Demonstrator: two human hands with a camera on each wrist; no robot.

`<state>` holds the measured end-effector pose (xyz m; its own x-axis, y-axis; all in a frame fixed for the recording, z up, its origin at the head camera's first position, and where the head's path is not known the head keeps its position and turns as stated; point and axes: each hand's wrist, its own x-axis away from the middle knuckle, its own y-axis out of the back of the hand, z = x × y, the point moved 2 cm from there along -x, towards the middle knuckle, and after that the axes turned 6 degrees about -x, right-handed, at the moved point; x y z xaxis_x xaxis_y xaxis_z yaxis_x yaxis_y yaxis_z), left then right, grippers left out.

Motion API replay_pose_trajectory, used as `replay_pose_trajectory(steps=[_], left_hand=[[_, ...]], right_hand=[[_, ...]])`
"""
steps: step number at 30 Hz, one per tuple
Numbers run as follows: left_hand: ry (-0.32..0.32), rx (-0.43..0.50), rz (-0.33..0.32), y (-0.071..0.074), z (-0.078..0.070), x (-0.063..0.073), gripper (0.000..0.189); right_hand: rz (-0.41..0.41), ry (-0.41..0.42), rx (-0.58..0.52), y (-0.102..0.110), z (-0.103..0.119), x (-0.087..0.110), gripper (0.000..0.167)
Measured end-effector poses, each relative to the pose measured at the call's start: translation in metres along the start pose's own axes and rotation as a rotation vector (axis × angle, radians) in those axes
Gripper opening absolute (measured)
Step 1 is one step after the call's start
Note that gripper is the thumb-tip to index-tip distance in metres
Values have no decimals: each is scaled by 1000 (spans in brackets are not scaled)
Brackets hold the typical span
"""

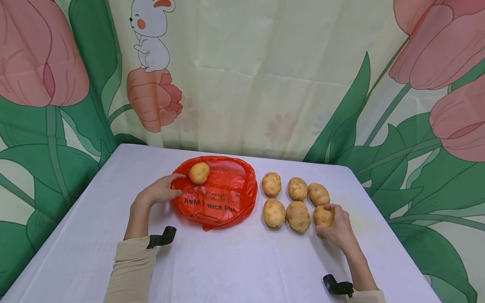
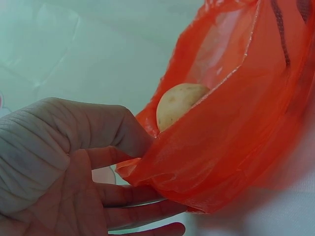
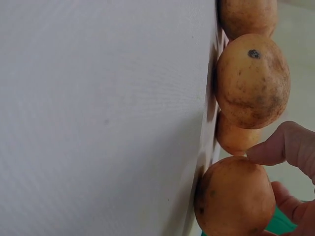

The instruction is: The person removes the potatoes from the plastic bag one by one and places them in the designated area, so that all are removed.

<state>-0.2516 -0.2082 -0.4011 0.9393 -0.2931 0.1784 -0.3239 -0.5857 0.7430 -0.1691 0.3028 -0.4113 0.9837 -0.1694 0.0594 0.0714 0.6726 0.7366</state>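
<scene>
A red plastic bag [image 1: 227, 185] lies spread on the table with its mouth upward and one potato [image 1: 199, 173] inside at the left. My left hand [image 1: 162, 190] pinches the bag's left rim; in the left wrist view the thumb is on the near side and the fingers lie behind the film. At the right, my right hand [image 1: 338, 225] grips a potato [image 1: 323, 216] between thumb and fingers. That potato [image 3: 235, 196] sits close over the white cloth in the right wrist view, beside another potato [image 3: 253, 81].
Several more potatoes [image 1: 298, 216] stand in two rows between the bag and my right hand. White cloth [image 1: 242, 265] covers the table. Behind its far edge hangs a curtain [image 1: 242, 84] printed with tulips and a rabbit. Each wrist wears a black camera mount [image 1: 163, 238].
</scene>
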Motion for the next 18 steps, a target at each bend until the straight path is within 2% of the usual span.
replay_pose_trajectory(steps=[12,18], left_hand=[[-8,-1,-4,0,1,1,62],[2,3,2,0,0,1,63]], right_hand=[[-30,-37,-6,-1,8,-2,79],[-60,-31,-34,-3,18,-3,73]])
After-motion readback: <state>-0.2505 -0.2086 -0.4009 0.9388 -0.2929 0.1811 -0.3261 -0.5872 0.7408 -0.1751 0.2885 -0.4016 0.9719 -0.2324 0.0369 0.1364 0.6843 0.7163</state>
